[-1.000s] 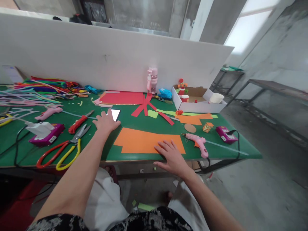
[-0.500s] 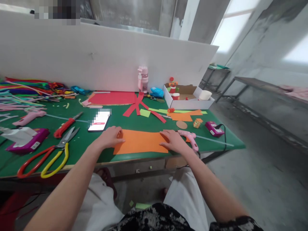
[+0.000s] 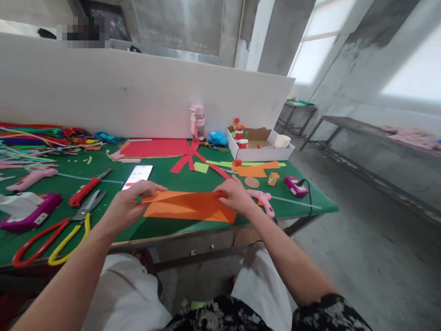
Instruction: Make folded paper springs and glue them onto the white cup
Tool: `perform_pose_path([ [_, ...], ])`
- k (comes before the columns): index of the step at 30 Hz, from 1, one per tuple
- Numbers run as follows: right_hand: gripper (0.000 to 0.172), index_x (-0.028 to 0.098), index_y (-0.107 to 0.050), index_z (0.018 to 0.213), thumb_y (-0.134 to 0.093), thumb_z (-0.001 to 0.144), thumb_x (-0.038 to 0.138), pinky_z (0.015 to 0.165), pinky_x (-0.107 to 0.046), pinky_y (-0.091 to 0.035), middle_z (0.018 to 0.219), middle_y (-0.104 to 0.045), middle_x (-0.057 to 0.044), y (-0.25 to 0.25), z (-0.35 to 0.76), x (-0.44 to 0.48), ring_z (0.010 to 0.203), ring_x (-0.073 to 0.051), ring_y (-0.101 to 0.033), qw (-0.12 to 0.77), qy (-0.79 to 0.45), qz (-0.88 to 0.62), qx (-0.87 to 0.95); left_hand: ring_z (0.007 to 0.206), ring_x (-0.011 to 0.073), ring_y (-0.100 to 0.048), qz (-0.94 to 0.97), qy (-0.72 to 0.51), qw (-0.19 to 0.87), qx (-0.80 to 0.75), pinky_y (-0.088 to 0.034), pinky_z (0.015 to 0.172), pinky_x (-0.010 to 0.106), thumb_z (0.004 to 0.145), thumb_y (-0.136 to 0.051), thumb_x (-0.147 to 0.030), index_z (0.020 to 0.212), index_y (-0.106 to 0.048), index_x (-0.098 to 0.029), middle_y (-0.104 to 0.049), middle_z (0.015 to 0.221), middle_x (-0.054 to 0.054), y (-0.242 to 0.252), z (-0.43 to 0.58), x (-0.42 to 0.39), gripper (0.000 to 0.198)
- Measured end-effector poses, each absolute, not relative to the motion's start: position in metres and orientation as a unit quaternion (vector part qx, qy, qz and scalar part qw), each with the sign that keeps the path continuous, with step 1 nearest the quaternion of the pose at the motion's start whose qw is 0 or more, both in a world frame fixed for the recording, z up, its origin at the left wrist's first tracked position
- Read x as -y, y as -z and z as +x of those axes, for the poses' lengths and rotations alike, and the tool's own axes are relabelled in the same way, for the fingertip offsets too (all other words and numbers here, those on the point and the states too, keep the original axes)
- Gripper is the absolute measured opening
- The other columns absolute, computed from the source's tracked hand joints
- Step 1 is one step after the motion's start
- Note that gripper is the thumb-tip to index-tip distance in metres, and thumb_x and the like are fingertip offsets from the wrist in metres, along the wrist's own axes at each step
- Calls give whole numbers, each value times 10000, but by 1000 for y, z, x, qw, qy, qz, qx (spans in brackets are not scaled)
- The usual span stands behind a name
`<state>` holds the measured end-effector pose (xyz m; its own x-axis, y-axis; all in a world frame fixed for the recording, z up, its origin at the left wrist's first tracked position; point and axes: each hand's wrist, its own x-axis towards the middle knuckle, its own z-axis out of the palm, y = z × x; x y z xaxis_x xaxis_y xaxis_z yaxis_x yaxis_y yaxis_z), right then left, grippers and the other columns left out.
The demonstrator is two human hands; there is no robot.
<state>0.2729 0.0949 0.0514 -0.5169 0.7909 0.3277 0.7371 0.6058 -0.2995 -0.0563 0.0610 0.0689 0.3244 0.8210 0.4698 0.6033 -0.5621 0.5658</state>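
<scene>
Pinching orange paper (image 3: 190, 206) — left hand (image 3: 131, 201) and right hand (image 3: 237, 195), fingers narrowed near its ends — at green tabletop (image 3: 172, 178).

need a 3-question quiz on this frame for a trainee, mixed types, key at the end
1. True or false: the left grip and the right grip both hold orange paper.

2. Multiple choice: which of these lies between the pink bottle and the white box?
A) the phone
B) the blue packet
C) the red-handled cutter

3. Fill the blank: the handles of the scissors are red and ____.

Key: 1. True; 2. B; 3. yellow.
</scene>
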Motion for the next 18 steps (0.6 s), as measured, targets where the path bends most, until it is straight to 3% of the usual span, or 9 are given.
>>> perform_pose_path([
  [1, 92, 217, -743, 916, -719, 844, 165, 1143, -513, -292, 855, -735, -28, -54, 275, -91, 941, -213, -639, 246, -23, -430, 868, 968, 200, -648, 804, -394, 99, -433, -522, 851, 338, 810, -480, -177, 812, -544, -238, -746, 973, 60, -73, -63, -56, 88],
  [3, 161, 216, -721, 830, -614, 912, 127, 1069, -437, -362, 812, -718, -28, -56, 280, -77, 877, -192, -613, 310, 82, -411, 853, 956, 199, -625, 811, -410, 2, -416, -510, 873, 341, 838, -494, -133, 817, -575, -231, -730, 904, 56, -75, -76, -46, 129],
  [7, 284, 215, -706, 914, -473, 974, 65, 838, -324, -416, 833, -721, -30, -39, 284, -34, 864, -174, -582, 369, 228, -348, 831, 958, 210, -621, 843, -327, -128, -407, -469, 882, 361, 887, -476, -105, 894, -666, -232, -746, 917, 46, -53, -94, -25, 228],
  [11, 232, 192, -700, 943, -489, 998, 111, 773, -321, -410, 843, -730, -32, -9, 280, 1, 844, -171, -578, 354, 201, -323, 855, 1073, 234, -631, 878, -213, -148, -403, -446, 914, 383, 909, -427, -84, 947, -708, -228, -760, 1045, 63, -16, -98, -4, 319],
  [18, 242, 200, -709, 1000, -492, 987, 95, 769, -320, -414, 887, -745, -42, 16, 281, 11, 894, -175, -598, 341, 144, -356, 858, 1064, 224, -674, 878, -209, -140, -408, -480, 885, 361, 926, -412, -112, 936, -712, -220, -770, 1111, 68, 9, -105, 8, 318],
])
